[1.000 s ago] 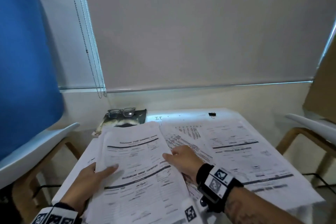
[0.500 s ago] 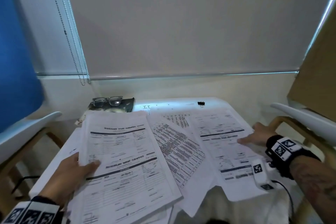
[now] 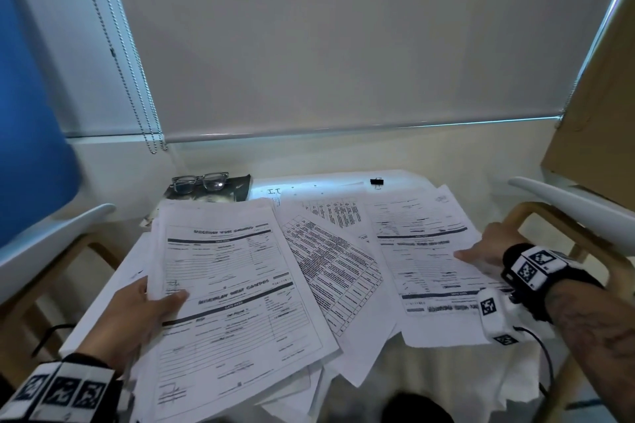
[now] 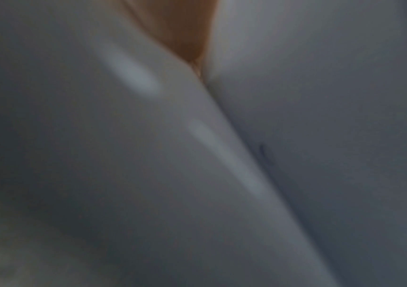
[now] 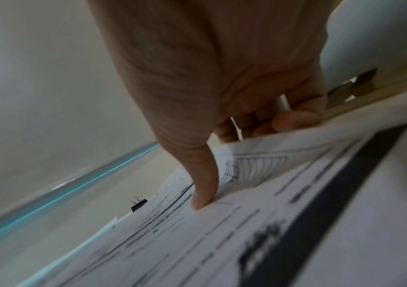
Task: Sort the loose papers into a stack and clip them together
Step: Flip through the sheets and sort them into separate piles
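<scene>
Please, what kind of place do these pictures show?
Probably an office or study corner. Printed white paper forms cover a small white table under a lowered grey roller blind. A black binder clip and clear-framed glasses lie at the back.

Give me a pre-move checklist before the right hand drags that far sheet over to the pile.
1. Left hand grips the stack: ok.
2. Right hand pinches the right sheet, thumb on top, fingers under its edge: ok.
3. Only one sheet pinched: cannot tell.
4. Table-printed sheet between them gathered: not ok.
5. Binder clip free at the table's back: ok.
6. Stack edges squared: not ok.
</scene>
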### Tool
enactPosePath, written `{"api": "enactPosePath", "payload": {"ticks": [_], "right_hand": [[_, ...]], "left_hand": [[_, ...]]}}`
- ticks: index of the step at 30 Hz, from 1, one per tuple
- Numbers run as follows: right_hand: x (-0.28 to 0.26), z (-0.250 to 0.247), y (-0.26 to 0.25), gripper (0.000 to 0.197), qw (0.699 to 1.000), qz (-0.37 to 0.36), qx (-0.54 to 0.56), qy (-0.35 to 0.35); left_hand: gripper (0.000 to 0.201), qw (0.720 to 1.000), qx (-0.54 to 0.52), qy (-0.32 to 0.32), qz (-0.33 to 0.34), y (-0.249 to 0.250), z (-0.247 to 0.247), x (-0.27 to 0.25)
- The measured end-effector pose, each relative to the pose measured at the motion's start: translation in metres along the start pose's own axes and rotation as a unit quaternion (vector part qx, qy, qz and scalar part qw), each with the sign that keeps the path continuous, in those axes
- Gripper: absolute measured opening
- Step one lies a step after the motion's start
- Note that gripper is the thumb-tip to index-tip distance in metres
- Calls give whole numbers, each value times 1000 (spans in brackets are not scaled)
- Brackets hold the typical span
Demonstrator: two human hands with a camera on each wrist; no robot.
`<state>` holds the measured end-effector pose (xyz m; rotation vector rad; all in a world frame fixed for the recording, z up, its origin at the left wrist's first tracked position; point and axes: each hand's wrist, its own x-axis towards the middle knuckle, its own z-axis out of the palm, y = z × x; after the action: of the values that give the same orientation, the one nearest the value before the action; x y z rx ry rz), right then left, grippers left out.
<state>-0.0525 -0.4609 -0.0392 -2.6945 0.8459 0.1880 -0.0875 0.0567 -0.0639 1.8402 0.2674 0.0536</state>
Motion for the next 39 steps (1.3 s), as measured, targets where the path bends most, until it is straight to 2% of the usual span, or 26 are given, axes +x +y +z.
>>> {"api": "enactPosePath", "payload": {"ticks": [3,5,9,11,13,17,19,22,25,27,29,31,33,36,37,39], "right_hand": [[-2,-1,3,43,997,-38,66,15],[-5,-5,5,32,986,-73,132,64],[-11,-25,7,19,942,-140,265,149],[-20,-35,-1,15,898,-155,391,133],[-34,-41,-17,10,851,-171,490,80],[-60,-36,-58,14,780,-211,589,5],[-74,-27,-81,12,761,-226,608,-17],[-99,-1,-114,11,750,-229,619,-33],[-117,28,-139,7,759,-247,601,-41],[-123,43,-148,11,763,-234,598,-71],[-126,54,-152,8,756,-211,606,-128],[-129,63,-152,8,748,-207,613,-147],[-131,67,-151,12,747,-230,614,-111],[-138,60,-154,25,754,-287,591,-21],[-142,54,-157,29,750,-306,586,8],[-148,39,-162,36,720,-349,598,44]], "left_hand": [[11,1000,-16,-13,-5,3,1,-3],[12,999,-29,-15,-5,4,1,-4],[18,999,-37,-6,-2,0,-2,2],[20,999,-46,-8,1,-3,-3,5],[24,998,-63,-9,7,-3,-4,6],[28,994,-106,-12,34,11,-3,3],[29,990,-135,-14,44,22,2,-2],[32,984,-164,-35,64,34,13,-11],[34,977,-188,-70,73,39,22,-16],[34,972,-198,-100,75,44,26,-22],[31,974,-182,-102,83,50,30,-31],[26,980,-157,-82,91,50,33,-35],[25,980,-168,-68,78,46,35,-34],[42,968,-230,-85,48,49,35,-33],[37,968,-223,-89,75,50,36,-31],[23,968,-182,-54,161,59,35,-28]]}}
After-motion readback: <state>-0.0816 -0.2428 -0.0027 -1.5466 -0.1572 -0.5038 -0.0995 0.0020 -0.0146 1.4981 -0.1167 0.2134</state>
